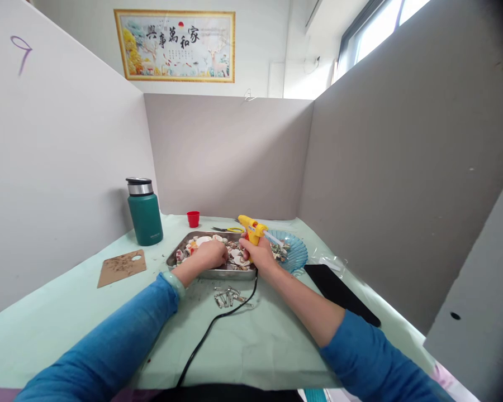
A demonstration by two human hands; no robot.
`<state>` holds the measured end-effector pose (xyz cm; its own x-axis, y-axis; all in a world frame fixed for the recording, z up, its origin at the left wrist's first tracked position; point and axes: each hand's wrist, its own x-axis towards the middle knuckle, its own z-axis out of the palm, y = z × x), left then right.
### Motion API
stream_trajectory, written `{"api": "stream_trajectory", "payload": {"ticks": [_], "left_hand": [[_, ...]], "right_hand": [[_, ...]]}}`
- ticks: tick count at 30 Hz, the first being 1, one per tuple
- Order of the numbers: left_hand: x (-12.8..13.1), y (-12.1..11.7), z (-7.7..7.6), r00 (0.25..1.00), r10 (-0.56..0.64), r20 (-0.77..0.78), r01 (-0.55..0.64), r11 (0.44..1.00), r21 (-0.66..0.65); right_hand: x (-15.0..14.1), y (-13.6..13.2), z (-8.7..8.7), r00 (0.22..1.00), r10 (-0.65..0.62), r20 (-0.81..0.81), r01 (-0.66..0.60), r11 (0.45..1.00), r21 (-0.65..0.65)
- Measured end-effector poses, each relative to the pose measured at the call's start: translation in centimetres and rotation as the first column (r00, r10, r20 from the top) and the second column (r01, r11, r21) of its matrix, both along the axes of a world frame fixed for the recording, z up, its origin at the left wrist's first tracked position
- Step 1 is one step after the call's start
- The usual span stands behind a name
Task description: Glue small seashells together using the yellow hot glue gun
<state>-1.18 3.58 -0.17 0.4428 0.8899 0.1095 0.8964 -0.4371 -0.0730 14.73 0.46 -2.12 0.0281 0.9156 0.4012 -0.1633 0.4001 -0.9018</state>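
Note:
My right hand (260, 254) is wrapped round the handle of a yellow hot glue gun (254, 228). A whitish glue stick (273, 238) sticks out of its rear, and a black cord (218, 317) runs from it toward the table's near edge. Over a metal tray (230, 274) full of seashells (237, 255), my left hand (213, 254) reaches down with curled fingers. Its fingertips are among the shells, and what they pinch is hidden. Right of the tray, a blue scalloped plate (297, 254) holds a small cluster of shells (281, 251).
Metal clips (228, 297) lie before the tray. A green bottle (145, 218) and a brown board (121, 269) stand and lie at left. Behind are a red cup (193, 219) and yellow-handled scissors (235, 229). A black flat object (339, 293) lies at right. Partitions (230, 156) enclose the table.

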Motion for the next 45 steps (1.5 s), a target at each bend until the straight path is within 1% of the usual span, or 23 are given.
{"api": "stream_trajectory", "payload": {"ticks": [6, 9, 13, 18, 20, 23, 25, 27, 29, 31, 33, 34, 36, 38, 40, 41, 43, 45], "left_hand": [[-0.1, -0.3, 0.0, 0.999, 0.018, 0.03, -0.02, 0.998, 0.059], [-0.1, -0.4, 0.0, 0.999, 0.007, 0.034, -0.009, 0.998, 0.065], [-0.1, -0.3, 0.0, 0.997, -0.004, 0.076, -0.001, 0.998, 0.059], [0.0, -0.3, 0.1, 0.985, -0.162, 0.067, 0.164, 0.986, -0.022], [0.2, -0.2, 0.1, 0.981, -0.188, 0.043, 0.189, 0.981, -0.041], [0.5, 0.0, -0.1, 0.988, -0.152, 0.029, 0.153, 0.987, -0.044], [0.7, 0.1, -0.2, 0.994, -0.107, 0.024, 0.108, 0.993, -0.04], [0.7, 0.1, -0.2, 0.996, -0.089, 0.03, 0.09, 0.995, -0.044], [0.6, 0.0, -0.1, 0.992, -0.103, 0.076, 0.108, 0.992, -0.063], [0.3, -0.1, 0.3, 0.977, -0.114, 0.18, 0.133, 0.986, -0.097], [-0.2, -0.2, 0.7, 0.941, -0.068, 0.333, 0.137, 0.972, -0.189], [-0.4, -0.3, 0.9, 0.909, -0.02, 0.417, 0.14, 0.955, -0.26], [-0.9, -0.5, 1.3, 0.813, 0.103, 0.573, 0.175, 0.896, -0.409], [-1.3, -0.6, 1.6, 0.691, 0.205, 0.694, 0.263, 0.822, -0.505], [-1.6, -0.8, 1.7, 0.588, 0.278, 0.76, 0.349, 0.76, -0.548], [-1.7, -0.9, 1.8, 0.554, 0.307, 0.773, 0.377, 0.735, -0.563], [-1.7, -0.9, 1.8, 0.506, 0.349, 0.789, 0.423, 0.697, -0.58], [-1.7, -0.9, 1.7, 0.459, 0.365, 0.81, 0.483, 0.662, -0.572]], "right_hand": [[0.1, -0.1, 0.0, 1.0, 0.004, 0.004, -0.004, 1.0, -0.002], [0.0, -0.2, 0.1, 1.0, 0.015, -0.004, -0.015, 1.0, 0.001], [-0.1, -0.3, 0.3, 1.0, 0.012, -0.009, -0.012, 1.0, -0.023], [-0.1, -0.2, 0.3, 1.0, 0.005, -0.005, -0.005, 0.999, -0.033], [-0.1, -0.1, 0.2, 1.0, 0.012, -0.007, -0.012, 1.0, -0.026], [0.0, 0.0, 0.1, 1.0, 0.022, -0.008, -0.022, 1.0, -0.012], [0.0, 0.0, 0.1, 1.0, 0.02, -0.004, -0.02, 1.0, -0.019], [0.0, -0.1, 0.2, 1.0, 0.012, -0.001, -0.012, 0.999, -0.03], [0.0, -0.2, 0.3, 1.0, 0.005, 0.001, -0.005, 0.999, -0.033], [0.0, -0.3, 0.4, 1.0, 0.005, 0.003, -0.005, 0.999, -0.036], [0.0, -0.2, 0.4, 1.0, 0.006, 0.003, -0.006, 0.999, -0.032], [0.0, -0.2, 0.4, 1.0, 0.004, 0.003, -0.004, 1.0, -0.028], [0.0, -0.2, 0.3, 1.0, -0.009, 0.004, 0.009, 1.0, -0.02], [0.0, -0.2, 0.3, 0.999, -0.032, 0.0, 0.032, 0.999, -0.018], [-0.1, -0.3, 0.3, 0.999, -0.045, -0.007, 0.045, 0.999, -0.021], [-0.1, -0.3, 0.3, 0.999, -0.048, -0.012, 0.047, 0.999, -0.025], [-0.2, -0.4, 0.5, 0.998, -0.054, -0.02, 0.053, 0.998, -0.04], [-0.2, -0.5, 0.6, 0.998, -0.058, -0.016, 0.057, 0.997, -0.053]]}}
